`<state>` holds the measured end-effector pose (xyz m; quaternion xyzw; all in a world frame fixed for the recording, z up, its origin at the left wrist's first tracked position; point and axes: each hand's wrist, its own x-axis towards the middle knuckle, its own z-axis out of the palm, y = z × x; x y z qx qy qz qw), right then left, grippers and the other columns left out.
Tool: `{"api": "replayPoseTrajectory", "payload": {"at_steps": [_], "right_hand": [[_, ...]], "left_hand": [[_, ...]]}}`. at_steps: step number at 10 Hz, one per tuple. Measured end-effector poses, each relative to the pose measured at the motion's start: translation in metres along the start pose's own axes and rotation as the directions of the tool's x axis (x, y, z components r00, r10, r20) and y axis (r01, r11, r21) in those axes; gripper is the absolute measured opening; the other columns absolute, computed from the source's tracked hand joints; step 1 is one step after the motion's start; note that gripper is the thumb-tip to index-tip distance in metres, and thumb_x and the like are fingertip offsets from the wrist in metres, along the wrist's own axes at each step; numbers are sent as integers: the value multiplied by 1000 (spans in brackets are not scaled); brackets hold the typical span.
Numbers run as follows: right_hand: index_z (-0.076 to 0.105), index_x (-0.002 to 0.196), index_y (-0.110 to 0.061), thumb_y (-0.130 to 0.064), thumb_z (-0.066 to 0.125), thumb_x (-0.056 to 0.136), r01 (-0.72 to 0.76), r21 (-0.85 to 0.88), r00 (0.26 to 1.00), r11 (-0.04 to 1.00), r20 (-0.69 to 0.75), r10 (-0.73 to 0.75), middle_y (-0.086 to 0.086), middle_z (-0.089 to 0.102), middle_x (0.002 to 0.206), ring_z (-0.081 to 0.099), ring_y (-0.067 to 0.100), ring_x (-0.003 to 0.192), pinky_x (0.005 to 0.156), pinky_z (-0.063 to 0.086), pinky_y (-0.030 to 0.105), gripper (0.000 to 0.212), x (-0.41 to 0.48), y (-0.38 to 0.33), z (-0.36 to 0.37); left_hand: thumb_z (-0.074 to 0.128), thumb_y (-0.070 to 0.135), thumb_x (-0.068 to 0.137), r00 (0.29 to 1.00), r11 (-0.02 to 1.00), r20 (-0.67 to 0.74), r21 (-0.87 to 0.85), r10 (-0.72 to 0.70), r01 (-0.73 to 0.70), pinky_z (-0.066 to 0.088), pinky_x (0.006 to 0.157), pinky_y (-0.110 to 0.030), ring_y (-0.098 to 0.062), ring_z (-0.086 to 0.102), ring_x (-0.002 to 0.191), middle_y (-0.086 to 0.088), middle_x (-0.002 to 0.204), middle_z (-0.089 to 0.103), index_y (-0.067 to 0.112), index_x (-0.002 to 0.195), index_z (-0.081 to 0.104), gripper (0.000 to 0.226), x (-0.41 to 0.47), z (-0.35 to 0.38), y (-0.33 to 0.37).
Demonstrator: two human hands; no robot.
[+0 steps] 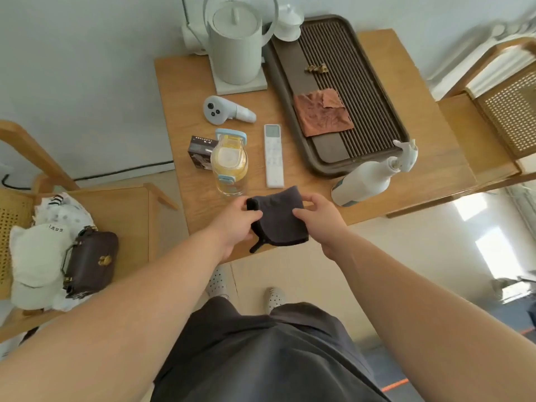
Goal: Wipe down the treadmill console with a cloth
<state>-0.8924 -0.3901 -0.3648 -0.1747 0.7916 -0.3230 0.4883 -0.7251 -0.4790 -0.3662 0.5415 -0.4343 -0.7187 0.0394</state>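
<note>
Head view showed both hands raised over the near edge of the wooden surface (406, 82), with the dark grey cloth (278, 219) held between them. The left hand (235, 219) gripped the cloth's left edge and the right hand (319, 216) gripped its right edge. The fingers (249, 214) of each hand were curled and clamped on the fabric.

The cloth was folded into a rough rectangle. Its long axis ran left to right from one hand to the other, and a small hanging loop trailed from the near left corner. Neither hand was nearer to it than the other, as both already held it.

The treadmill console was not in view, so its direction from the hands could not be determined. The step in hand was judged to be preparing the cloth, with no wiping begun.

A white spray bottle (365, 181) stood just to the right of the cloth, nearer the right hand.

**Legible markings**
- The dark box (200, 149) beside the drinks bottle carried one line of white capitals, too small to read with confidence.
- The pale cap (37, 256) on the chair at left bore short dark lettering that was inverted and unclear.
- The white remote (273, 158) showed no readable text.
</note>
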Motion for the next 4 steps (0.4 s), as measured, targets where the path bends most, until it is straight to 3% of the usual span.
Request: {"api": "replayPoseTrajectory", "payload": {"at_steps": [1,2,3,4], "right_hand": [[40,152,-34,-23,64,100,-4,2,997,1000,-77,4,-10,53,132,57,17,119,89,47,32,58,7,2,12],[41,153,-29,-25,63,101,-52,5,993,999,-108,52,-5,52,142,55,18,122,84,45,26,57,10,2,16],[51,145,-30,-32,64,100,-74,-56,994,996,-89,69,-2,57,141,56,19,121,89,46,33,47,11,4,13],[56,138,-29,-38,63,99,-49,-110,996,993,-75,41,-6,58,129,55,17,113,85,45,33,41,9,-4,7]], "left_hand": [[54,7,98,996,982,87,189,8,-24,38,95,-33,-18,53,123,2,132,59,30,135,47,44,13,-7,-6],[52,8,99,995,949,97,315,-38,6,32,98,-30,-20,46,132,0,147,50,19,152,37,56,17,-12,-5],[52,13,101,995,928,83,372,-63,28,36,97,-31,-26,48,132,-7,146,49,18,153,36,54,21,-15,-1],[53,24,101,1000,931,22,365,-11,3,44,99,-37,-26,53,125,-7,139,55,20,142,50,41,19,-12,15]]}}
